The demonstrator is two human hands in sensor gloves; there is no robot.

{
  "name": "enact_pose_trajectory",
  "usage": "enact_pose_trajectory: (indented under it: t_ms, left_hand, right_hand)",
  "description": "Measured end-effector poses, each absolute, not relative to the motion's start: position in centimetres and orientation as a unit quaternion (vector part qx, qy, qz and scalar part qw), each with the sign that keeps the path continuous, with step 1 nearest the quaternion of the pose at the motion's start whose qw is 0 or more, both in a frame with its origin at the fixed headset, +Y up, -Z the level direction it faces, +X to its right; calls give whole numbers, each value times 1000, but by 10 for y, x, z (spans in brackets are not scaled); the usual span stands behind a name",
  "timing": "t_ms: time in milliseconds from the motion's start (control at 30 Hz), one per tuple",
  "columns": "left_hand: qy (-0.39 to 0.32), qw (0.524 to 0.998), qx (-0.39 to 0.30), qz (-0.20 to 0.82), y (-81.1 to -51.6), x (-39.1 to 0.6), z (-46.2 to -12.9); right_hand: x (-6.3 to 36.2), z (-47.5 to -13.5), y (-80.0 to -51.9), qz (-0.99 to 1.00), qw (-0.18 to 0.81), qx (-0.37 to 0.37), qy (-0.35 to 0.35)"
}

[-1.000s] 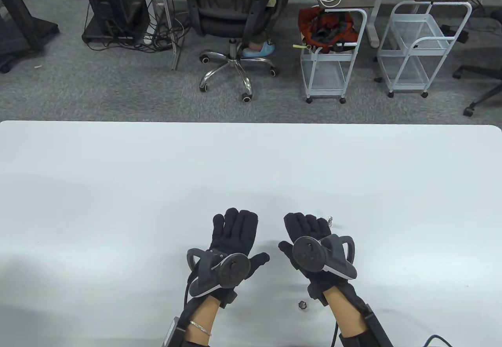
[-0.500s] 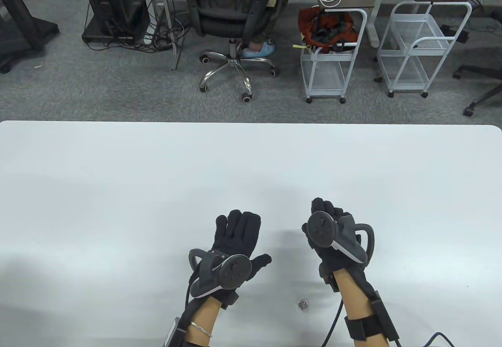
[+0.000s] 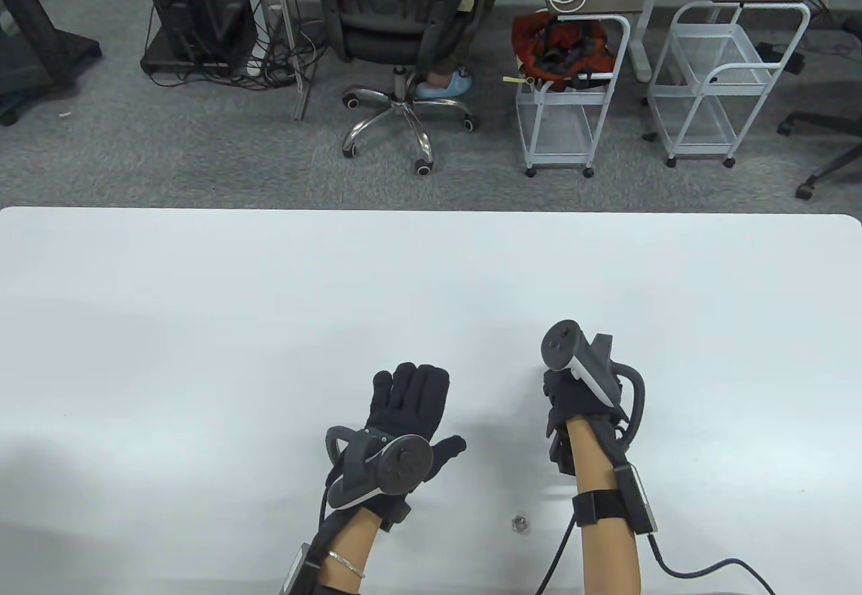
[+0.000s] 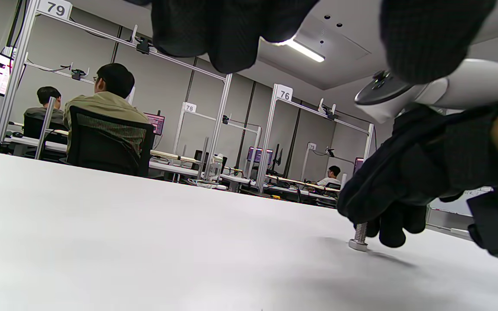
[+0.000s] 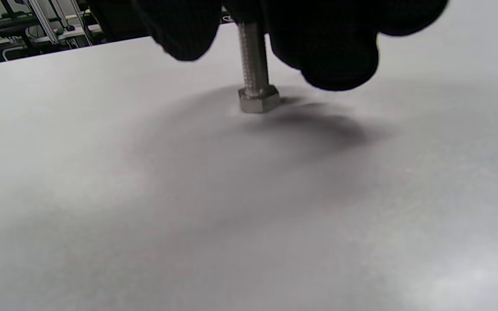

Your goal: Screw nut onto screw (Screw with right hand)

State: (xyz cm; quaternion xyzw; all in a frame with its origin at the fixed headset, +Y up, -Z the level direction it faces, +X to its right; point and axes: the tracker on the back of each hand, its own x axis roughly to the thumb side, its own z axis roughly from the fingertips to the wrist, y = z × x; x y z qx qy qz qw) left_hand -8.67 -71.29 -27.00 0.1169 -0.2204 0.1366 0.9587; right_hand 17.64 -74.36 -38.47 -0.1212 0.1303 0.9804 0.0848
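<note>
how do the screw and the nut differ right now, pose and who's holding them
The screw stands upright on its hex head, threaded shaft up; the nut lies flat. The right hand grips the screw's upper shaft; nothing touches the nut, and the left hand is apart from it. Both are silvery metal on the white table.

One white rectangular table [image 3: 269, 299] here, and on it one silver hex-head steel screw [image 5: 255, 73], standing head-down. One small silver hex nut [image 3: 519, 523] lies on the table too, nearer its front edge than the screw. Two black-gloved hands above the table: one left hand [image 3: 404, 413], one right hand [image 3: 572, 406]. Two grey trackers, one strapped to each.
</note>
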Motion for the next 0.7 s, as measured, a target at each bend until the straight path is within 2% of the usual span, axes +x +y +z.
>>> enact_pose_trajectory:
  t_ms: [67, 233, 367, 567, 700]
  left_hand:
    - [-220, 959, 116, 139, -713, -87, -270]
    - [-221, 958, 113, 145, -713, -86, -271]
    - [-223, 957, 111, 149, -713, -85, -271]
    - [-224, 952, 114, 173, -710, -83, -269]
    - [-216, 947, 117, 207, -709, -81, -269]
  right_hand:
    - [174, -388, -749, 978, 67, -130, 147]
    - [169, -392, -750, 982, 29, -136, 125]
    - [169, -391, -747, 983, 36, -135, 117]
    - [157, -372, -724, 994, 47, -65, 80]
    - [144, -348, -703, 997, 79, 8, 22]
